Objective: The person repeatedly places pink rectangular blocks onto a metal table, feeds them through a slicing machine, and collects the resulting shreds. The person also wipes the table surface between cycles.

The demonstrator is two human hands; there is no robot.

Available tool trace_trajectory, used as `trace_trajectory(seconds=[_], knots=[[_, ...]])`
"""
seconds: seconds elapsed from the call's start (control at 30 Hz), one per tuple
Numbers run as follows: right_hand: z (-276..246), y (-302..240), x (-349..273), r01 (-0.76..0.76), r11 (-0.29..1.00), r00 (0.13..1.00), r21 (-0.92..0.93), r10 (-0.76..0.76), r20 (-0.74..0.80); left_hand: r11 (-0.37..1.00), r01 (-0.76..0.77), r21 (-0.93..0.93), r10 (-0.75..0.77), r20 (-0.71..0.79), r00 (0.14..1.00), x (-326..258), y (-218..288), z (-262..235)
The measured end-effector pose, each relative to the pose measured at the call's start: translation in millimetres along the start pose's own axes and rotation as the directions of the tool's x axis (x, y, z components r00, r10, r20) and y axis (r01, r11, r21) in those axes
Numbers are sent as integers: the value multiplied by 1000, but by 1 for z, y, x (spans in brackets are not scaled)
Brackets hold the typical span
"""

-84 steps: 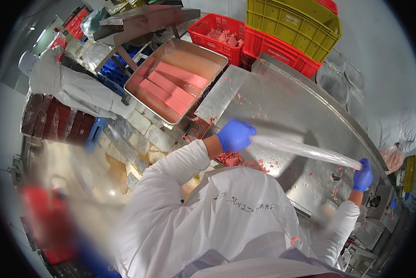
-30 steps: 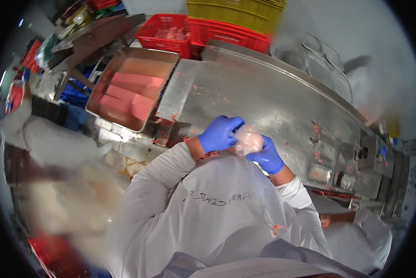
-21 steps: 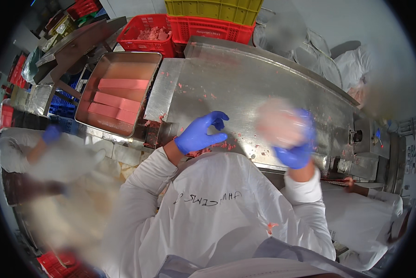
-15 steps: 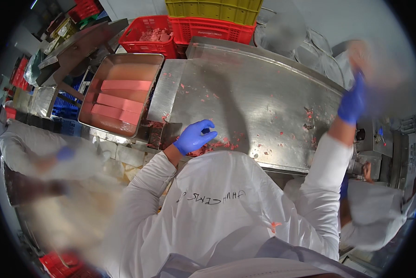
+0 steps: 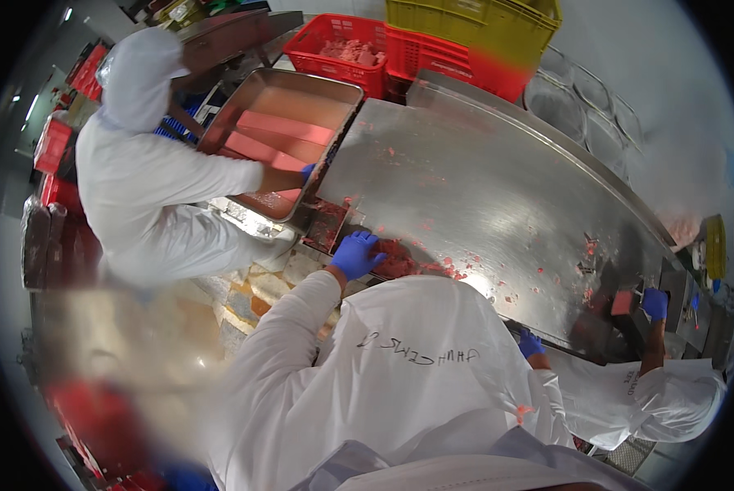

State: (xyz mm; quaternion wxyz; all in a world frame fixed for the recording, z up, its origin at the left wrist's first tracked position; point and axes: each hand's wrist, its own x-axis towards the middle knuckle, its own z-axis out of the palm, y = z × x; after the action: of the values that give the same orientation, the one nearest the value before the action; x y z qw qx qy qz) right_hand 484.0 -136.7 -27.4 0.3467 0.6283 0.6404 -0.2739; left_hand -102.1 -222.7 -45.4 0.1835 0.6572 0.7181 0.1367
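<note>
My left hand (image 5: 356,254), in a blue glove, rests with fingers apart at the near edge of the steel table (image 5: 498,188). Its fingertips touch a small heap of red minced meat (image 5: 404,262). It grips nothing. My white coat (image 5: 399,368) fills the lower middle, and my right hand does not show anywhere. Bits of meat are scattered over the table top.
A co-worker in white (image 5: 150,188) at the left reaches into a steel tray of pink blocks (image 5: 289,139). Another co-worker (image 5: 669,393) at the lower right has blue-gloved hands near a machine. Red crates (image 5: 342,45) and a yellow crate (image 5: 473,24) stand behind the table.
Both hands held a clear bag of meat together; my right hand swung it up to the right and has left the view. My left hand dropped to the meat heap. A co-worker came to the tray.
</note>
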Motion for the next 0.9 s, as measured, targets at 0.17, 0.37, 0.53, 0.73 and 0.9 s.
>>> trace_trajectory(seconds=[0.17, 0.37, 0.53, 0.73, 0.9], knots=[[57, 27, 26, -141, 990, 982, -17, 138, -131, 999, -10, -35, 9, -33, 999, 8, -2, 10], [32, -7, -22, 126, 988, 901, 87, -78, -427, 988, 38, -146, -40, -8, 999, 10, -3, 12], [28, -14, -11, -101, 993, 973, -52, 88, -215, 1000, -15, 2, 15, -20, 1000, 12, -20, 34], [24, -23, -21, -198, 975, 974, -105, 183, -136, 997, 47, 68, -55, 120, 991, 23, -7, 24], [22, -25, -26, -210, 974, 970, -86, 197, -144, 999, -16, 33, 15, 43, 999, 21, -6, 24]])
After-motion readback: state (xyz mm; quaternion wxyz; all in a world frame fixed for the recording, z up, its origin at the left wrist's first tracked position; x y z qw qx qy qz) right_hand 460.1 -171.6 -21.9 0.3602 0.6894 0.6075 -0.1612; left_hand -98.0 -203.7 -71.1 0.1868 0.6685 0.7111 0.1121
